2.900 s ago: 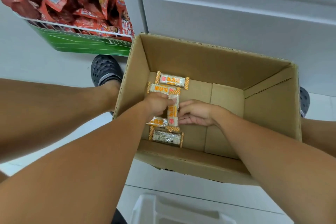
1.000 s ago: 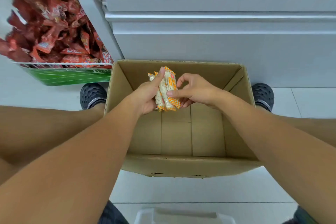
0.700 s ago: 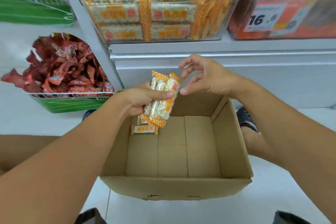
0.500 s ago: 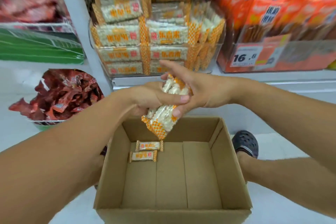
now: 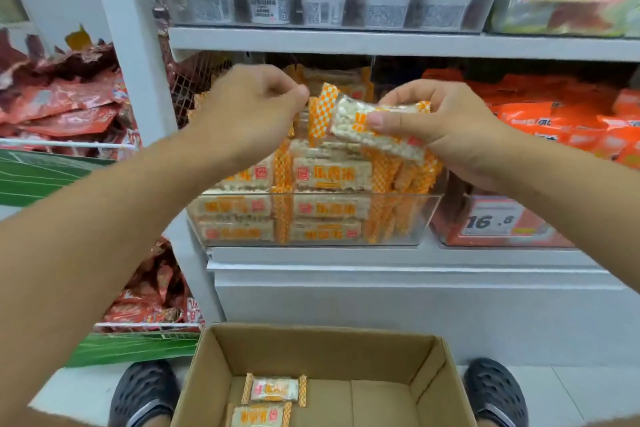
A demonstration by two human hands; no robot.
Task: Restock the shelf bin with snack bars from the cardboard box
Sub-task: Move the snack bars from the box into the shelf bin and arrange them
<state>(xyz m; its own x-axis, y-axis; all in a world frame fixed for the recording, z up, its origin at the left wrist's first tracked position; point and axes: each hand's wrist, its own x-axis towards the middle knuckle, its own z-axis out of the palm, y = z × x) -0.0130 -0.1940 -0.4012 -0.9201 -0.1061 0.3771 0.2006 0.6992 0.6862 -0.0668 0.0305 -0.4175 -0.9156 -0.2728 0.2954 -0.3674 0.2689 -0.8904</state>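
1. Standing over the cardboard box [image 5: 429, 371] at the bottom of the frame, the person holds both hands up in front of the clear shelf bin [image 5: 398, 218] at mid-frame. There is only the head view to go by.
2. The right hand [image 5: 446, 125], right of centre, pinches a small bunch of snack bars [image 5: 367, 128] between thumb and curled fingers. They hang just above the stock already stacked in the bin.
3. The left hand [image 5: 249, 111], left of centre, has its fingers curled in, the tips close to the orange end of the bunch. I cannot tell whether it nips a wrapper edge or holds nothing.
4. Two more bars [image 5: 273, 390] lie flat on the box floor at lower centre, so the restocking looks unfinished to me.
5. To do this step well, I would turn the bars level with the printed rows below. Then lower them onto the top layer rather than drop them, keeping the labels facing front. The left hand could steady the stack so nothing slides over the low front wall.
6. Hard to make out: how many bars are in the bunch, since they overlap and blur. The back of the bin is hidden behind both hands. The lower bar in the box is cut off by the frame edge.
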